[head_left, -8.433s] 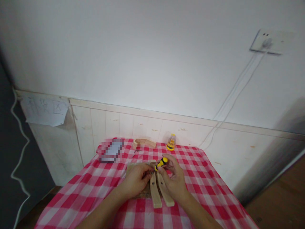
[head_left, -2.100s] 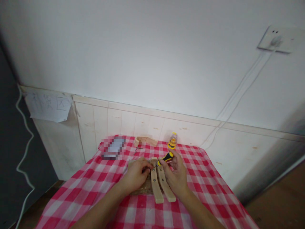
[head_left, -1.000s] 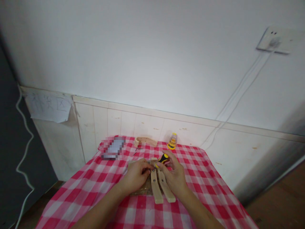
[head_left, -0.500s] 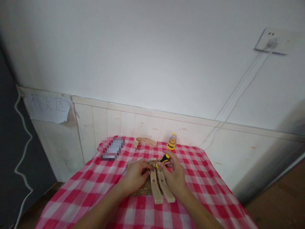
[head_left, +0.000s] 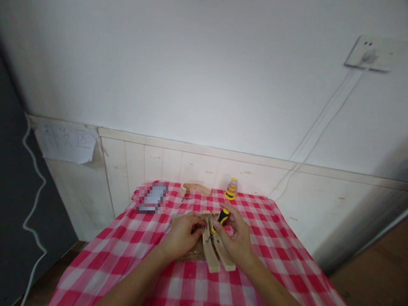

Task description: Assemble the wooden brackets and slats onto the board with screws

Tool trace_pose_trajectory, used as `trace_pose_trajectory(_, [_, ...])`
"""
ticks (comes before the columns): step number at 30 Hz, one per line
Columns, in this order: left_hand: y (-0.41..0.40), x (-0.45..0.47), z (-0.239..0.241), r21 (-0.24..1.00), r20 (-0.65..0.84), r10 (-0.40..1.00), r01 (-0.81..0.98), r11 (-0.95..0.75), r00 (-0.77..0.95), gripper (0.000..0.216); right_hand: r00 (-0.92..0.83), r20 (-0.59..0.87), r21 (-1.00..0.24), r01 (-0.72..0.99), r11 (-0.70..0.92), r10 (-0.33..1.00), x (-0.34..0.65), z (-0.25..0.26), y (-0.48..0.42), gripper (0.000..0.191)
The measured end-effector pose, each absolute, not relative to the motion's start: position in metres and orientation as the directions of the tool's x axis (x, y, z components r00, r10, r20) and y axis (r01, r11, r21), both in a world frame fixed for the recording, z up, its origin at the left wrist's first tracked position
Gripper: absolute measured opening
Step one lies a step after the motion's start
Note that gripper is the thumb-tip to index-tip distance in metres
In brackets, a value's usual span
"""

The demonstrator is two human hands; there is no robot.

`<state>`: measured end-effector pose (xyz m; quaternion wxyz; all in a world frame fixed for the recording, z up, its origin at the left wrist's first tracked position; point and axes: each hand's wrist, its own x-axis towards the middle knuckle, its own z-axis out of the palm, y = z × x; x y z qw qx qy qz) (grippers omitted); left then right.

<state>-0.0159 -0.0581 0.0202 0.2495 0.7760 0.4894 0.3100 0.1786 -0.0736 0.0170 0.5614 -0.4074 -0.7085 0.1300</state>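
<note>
My right hand (head_left: 238, 238) is closed round a black and yellow screwdriver (head_left: 220, 221), whose tip points down and left at a dark screw in the left of two curved wooden pieces (head_left: 211, 257). Beside it lies the right curved wooden piece (head_left: 225, 255), also with a dark screw, partly covered by my right hand. My left hand (head_left: 185, 231) has its fingers curled and pressed together against the upper left edge of the left piece, close to another small metal fitting. Under the wood is a brown package (head_left: 191, 254) that looks wrapped in clear plastic.
A checkered cloth (head_left: 159, 259) covers the table. Toward the wall stand a yellow-based bit case (head_left: 231, 189) and another curved wooden piece (head_left: 197, 188), with a thin dark tool (head_left: 185, 199) nearby. A blurred-out phone-like device (head_left: 153, 197) lies at the back left.
The screwdriver has moved slightly down toward me, its tip now at the lower screw of the left wooden piece. My left hand stays at the upper edge. The view has shifted slightly.
</note>
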Motion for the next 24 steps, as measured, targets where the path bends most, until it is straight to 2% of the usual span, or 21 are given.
trace_pose_trajectory(10, [-0.0583, -0.0152, 0.0212, 0.698, 0.21, 0.922, 0.611, -0.374, 0.325, 0.021, -0.059, 0.661, -0.685, 0.36, 0.634, 0.748, 0.1752, 0.0191, -0.0748, 0.043])
trace_pose_trajectory(17, [-0.0575, -0.0156, 0.0205, 0.704, 0.212, 0.917, 0.598, -0.383, 0.339, 0.025, -0.136, 0.627, -0.72, 0.275, 0.637, 0.767, 0.1778, 0.0208, -0.0751, 0.043])
trace_pose_trajectory(24, [-0.0592, -0.0166, 0.0214, 0.696, 0.223, 0.911, 0.598, -0.398, 0.347, 0.026, -0.123, 0.619, -0.738, 0.248, 0.628, 0.776, 0.1788, 0.0237, -0.077, 0.044])
